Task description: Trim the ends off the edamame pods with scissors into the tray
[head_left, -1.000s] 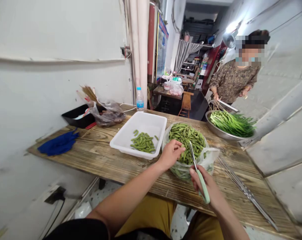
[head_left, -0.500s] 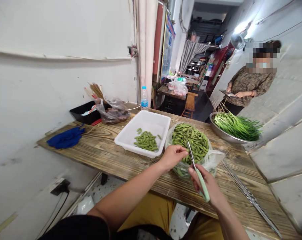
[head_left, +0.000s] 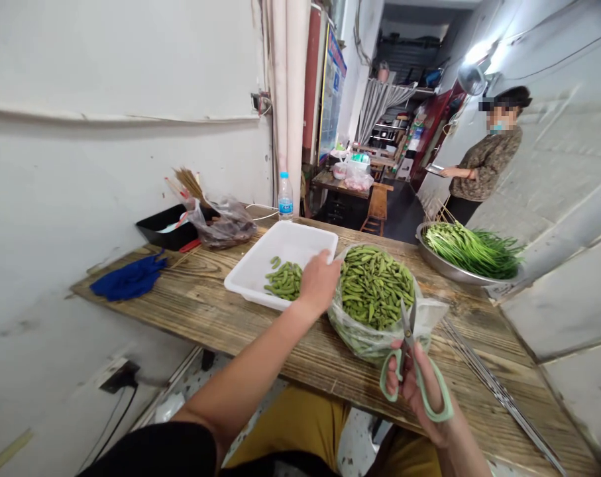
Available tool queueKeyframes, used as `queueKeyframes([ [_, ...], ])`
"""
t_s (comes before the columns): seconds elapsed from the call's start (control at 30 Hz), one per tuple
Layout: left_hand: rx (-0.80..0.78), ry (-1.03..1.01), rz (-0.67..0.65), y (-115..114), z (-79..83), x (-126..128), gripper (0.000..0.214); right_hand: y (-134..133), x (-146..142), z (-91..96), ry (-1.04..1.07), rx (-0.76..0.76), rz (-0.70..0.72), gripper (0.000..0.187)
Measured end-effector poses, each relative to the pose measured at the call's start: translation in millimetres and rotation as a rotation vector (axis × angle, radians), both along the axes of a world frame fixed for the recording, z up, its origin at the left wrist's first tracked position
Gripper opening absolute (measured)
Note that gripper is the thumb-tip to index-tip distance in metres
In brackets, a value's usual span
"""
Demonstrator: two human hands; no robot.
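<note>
My right hand (head_left: 419, 391) grips green-handled scissors (head_left: 408, 334) through the loops, their blades spread apart and pointing up in front of the pods. Close by, a clear plastic bag (head_left: 352, 334) bulges with green soybean pods (head_left: 374, 285). My left hand (head_left: 320, 281) is over the right side of a white plastic tray (head_left: 250, 265), back of the hand up. Its fingertips are hidden, so I cannot tell whether it holds a pod. A small heap of pods (head_left: 284, 281) lies in the tray, partly covered by that hand.
A steel bowl (head_left: 444, 265) of green vegetables stands at the right, near metal skewers (head_left: 499, 391). To the left are a blue cloth (head_left: 128, 277), a black box (head_left: 165, 228), a plastic bag (head_left: 225, 225) and a water bottle (head_left: 285, 199). Another person (head_left: 489, 159) stands beyond the table.
My left hand has moved left from the bagged pods to over the tray. The scissors have turned and their blades have opened. The other person has turned sideways.
</note>
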State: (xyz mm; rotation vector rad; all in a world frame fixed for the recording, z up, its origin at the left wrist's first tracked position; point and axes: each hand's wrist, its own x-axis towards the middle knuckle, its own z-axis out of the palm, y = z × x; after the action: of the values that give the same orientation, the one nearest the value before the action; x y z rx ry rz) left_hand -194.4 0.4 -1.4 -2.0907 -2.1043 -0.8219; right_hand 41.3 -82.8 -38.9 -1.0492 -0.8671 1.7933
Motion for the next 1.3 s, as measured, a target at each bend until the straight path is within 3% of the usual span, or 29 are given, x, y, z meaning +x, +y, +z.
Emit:
queueKeyframes([
  [0.1, -0.017, 0.131, -0.392, 24, -5.2, 41, 0.024, -3, 5, -2.7, 0.078, -0.03, -0.019, 0.04],
  [0.17, -0.012, 0.221, -0.513, 40, -12.4, 65, 0.021, -4, 8, -3.5, 0.064, -0.027, -0.018, 0.04],
  [0.27, -0.029, 0.349, -0.584, 58, -20.9, 80, 0.021, -7, 6, -2.6, 0.011, -0.016, -0.027, 0.042],
  [0.4, -0.084, 0.25, -0.604, 60, -21.0, 72, 0.02, -8, -1, -3.5, -0.08, -0.003, -0.011, 0.046],
  [0.47, -0.108, -0.003, -0.618, 51, -19.6, 65, 0.019, -6, -5, -5.8, -0.145, -0.006, -0.001, 0.048],
  [0.57, -0.195, -0.466, -0.527, 29, -22.0, 60, 0.019, -1, -12, -8.7, -0.273, -0.001, -0.011, 0.049],
  [0.67, -0.318, -0.745, -0.464, 9, -29.8, 59, 0.018, 3, -18, -9.0, -0.369, 0.052, -0.009, 0.049],
  [0.87, -0.369, -0.931, -0.442, -5, -41.1, 58, 0.019, 4, -21, -4.7, -0.486, 0.153, 0.054, 0.042],
  [1.03, -0.376, -1.013, -0.453, -8, -39.8, 59, 0.016, 5, -19, 0.1, -0.578, 0.116, 0.036, 0.047],
  [1.13, -0.383, -1.198, -0.38, -8, -35.8, 61, 0.01, 4, -18, -1.6, -0.52, 0.101, -0.007, 0.049],
  [1.3, -0.563, -1.675, -0.293, -10, -28.6, 64, 0.008, 0, -20, -9.5, -0.228, 0.057, 0.024, 0.055],
])
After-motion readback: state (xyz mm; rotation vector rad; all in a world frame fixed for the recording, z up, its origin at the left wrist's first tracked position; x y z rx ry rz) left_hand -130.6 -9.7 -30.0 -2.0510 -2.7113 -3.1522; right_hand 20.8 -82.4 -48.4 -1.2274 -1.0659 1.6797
